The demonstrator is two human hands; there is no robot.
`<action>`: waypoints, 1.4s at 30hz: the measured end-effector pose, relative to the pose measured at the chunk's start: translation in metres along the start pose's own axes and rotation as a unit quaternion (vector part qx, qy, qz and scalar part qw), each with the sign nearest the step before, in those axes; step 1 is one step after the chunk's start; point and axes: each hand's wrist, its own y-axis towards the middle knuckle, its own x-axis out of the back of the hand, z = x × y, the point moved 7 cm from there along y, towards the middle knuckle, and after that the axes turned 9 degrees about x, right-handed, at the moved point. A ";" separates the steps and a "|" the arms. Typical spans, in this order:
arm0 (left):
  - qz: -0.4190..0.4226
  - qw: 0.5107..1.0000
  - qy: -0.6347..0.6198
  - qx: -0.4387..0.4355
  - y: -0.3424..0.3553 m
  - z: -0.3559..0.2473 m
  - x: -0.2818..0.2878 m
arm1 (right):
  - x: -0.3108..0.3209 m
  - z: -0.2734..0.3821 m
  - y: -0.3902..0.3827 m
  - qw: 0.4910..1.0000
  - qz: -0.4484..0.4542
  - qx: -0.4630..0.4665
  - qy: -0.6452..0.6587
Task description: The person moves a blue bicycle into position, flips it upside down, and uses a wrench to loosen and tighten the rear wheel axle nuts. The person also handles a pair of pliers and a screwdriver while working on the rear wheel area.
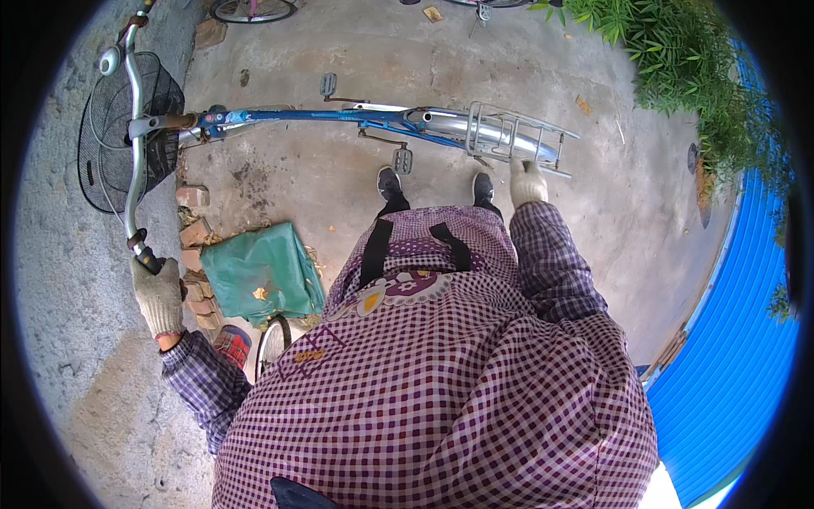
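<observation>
So on the concrete point(365, 55) there's a blue bicycle point(305, 114), green tarp point(271, 267) near its front end, wire basket point(161, 93) mounted up there too. Bike's rear rack point(512, 134) has the right gloved hand point(529, 183) curled round it, and the left gloved hand point(159, 299) has its fingers wrapped round the near handlebar grip point(148, 260).

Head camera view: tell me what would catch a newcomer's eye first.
A blue bicycle stretches across the upper half, its wire basket at left. The gloved left hand grips its handlebar, the gloved right hand its rear rack. Blue corrugated sheeting curves along the right edge.
</observation>
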 end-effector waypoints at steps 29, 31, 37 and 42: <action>0.104 0.980 -0.127 0.108 -0.170 -0.016 -0.123 | 0.130 -0.131 0.017 0.991 0.073 -0.075 -0.078; 0.103 0.975 -0.168 0.103 -0.174 -0.018 -0.126 | 0.141 -0.138 0.021 0.993 0.052 -0.084 -0.059; 0.109 0.958 -0.246 0.102 -0.182 -0.037 -0.111 | 0.167 -0.154 0.011 0.993 0.020 -0.103 -0.054; 0.153 0.913 -0.361 0.117 -0.211 -0.065 -0.096 | 0.190 -0.143 -0.006 0.995 -0.007 -0.094 -0.037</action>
